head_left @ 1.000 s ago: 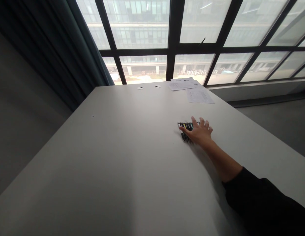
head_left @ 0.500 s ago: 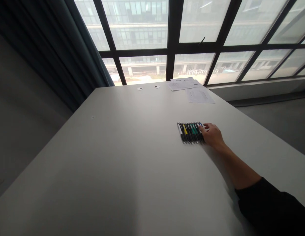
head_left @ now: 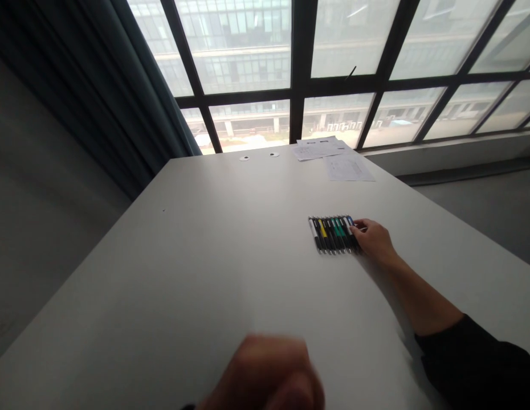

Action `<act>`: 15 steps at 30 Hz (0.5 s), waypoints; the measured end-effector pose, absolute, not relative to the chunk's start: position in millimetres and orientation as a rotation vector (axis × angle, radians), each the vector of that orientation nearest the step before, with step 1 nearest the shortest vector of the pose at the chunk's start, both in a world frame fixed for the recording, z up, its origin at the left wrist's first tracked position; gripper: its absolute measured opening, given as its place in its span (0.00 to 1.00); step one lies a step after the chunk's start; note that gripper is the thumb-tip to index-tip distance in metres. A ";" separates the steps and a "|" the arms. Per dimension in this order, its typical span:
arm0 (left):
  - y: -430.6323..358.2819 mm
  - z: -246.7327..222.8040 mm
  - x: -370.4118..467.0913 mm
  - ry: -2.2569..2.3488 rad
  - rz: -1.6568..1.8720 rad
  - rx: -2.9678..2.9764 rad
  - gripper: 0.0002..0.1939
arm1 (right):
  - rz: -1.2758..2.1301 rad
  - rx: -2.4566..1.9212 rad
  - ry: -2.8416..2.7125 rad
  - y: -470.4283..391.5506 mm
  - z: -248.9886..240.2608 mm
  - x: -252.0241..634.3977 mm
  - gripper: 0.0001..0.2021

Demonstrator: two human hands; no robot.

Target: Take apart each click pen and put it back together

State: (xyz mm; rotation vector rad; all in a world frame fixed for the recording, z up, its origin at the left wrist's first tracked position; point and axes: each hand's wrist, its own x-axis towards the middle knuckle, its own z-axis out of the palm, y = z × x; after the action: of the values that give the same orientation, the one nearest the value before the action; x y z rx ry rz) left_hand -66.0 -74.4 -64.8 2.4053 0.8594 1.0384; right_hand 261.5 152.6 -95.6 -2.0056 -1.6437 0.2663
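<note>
A row of several click pens (head_left: 329, 234) lies side by side on the white table (head_left: 171, 273). They have black grips, and their barrels are white, yellow, black, green and blue. At the row's right end, my right hand (head_left: 374, 240) has its thumb and forefinger closed about the last pen (head_left: 350, 220), which has a blue part near its top. Part of that pen is hidden by the hand. My left hand (head_left: 269, 376) is low in the foreground, apart from the pens. It is smeared by motion and looks curled, but its fingers cannot be made out.
Printed paper sheets (head_left: 348, 168) lie at the table's far right corner. Two round white cable-hole covers (head_left: 244, 158) sit near the back edge. Beyond stands a large black-framed window (head_left: 297, 85), with a dark blue curtain (head_left: 132, 97) on the left.
My left hand has come into view from the bottom. My right thumb and forefinger have drawn closer together at the row's right end. The pens still lie in a row.
</note>
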 end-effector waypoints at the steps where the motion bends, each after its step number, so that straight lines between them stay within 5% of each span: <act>1: -47.4 -63.7 -56.1 0.916 1.018 2.405 0.15 | 0.272 -2.009 -1.657 152.6 -95.5 262.0 0.11; 4: 22.8 -65.7 -20.8 1.120 0.765 2.506 0.19 | 0.273 -2.010 -1.705 151.9 -97.3 263.0 0.15; 7: 70.9 -72.4 14.5 1.192 0.382 2.675 0.40 | 0.233 -1.991 -1.740 150.6 -101.4 262.6 0.18; 15: 138.2 -87.5 54.6 1.118 0.266 2.719 0.43 | 0.182 -1.947 -1.811 150.3 -108.6 256.4 0.17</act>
State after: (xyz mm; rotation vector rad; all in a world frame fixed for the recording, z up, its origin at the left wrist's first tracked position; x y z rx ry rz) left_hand 54.6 138.2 -87.5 2.7190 1.1184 0.2658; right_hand 256.4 150.3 -108.6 -1.9475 -1.8107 0.1816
